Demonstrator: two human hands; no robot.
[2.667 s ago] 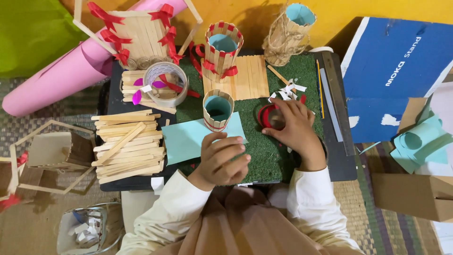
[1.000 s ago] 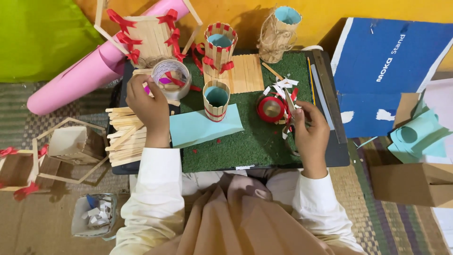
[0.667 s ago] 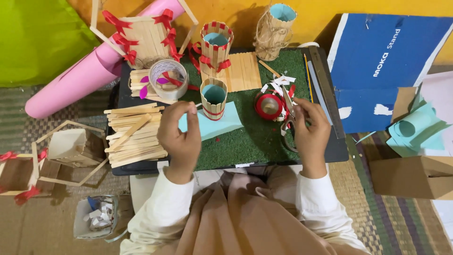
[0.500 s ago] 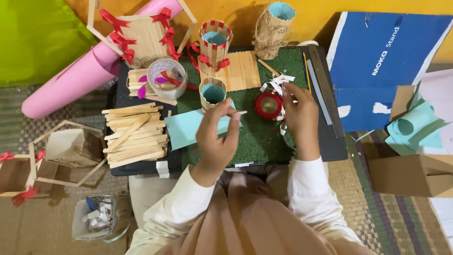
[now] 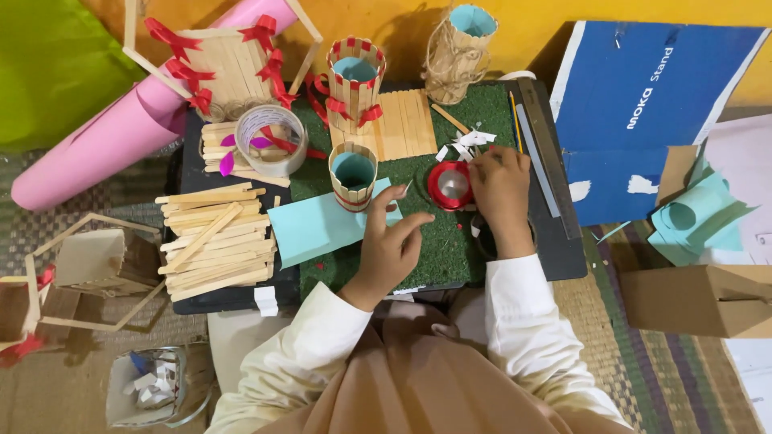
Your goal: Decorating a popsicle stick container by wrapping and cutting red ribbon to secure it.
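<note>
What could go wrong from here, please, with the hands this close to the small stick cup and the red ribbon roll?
The left hand hovers over the green mat right beside the stick cup; a sideways brush might tip it. The right hand touches the red ribbon roll beside loose white paper scraps, which could scatter. The light blue paper under the left hand's fingers might crease.

Flat blue box (image 5: pixel 643 104) with white lettering at upper right — plain brown carton (image 5: pixel 700 299) below it.
</note>
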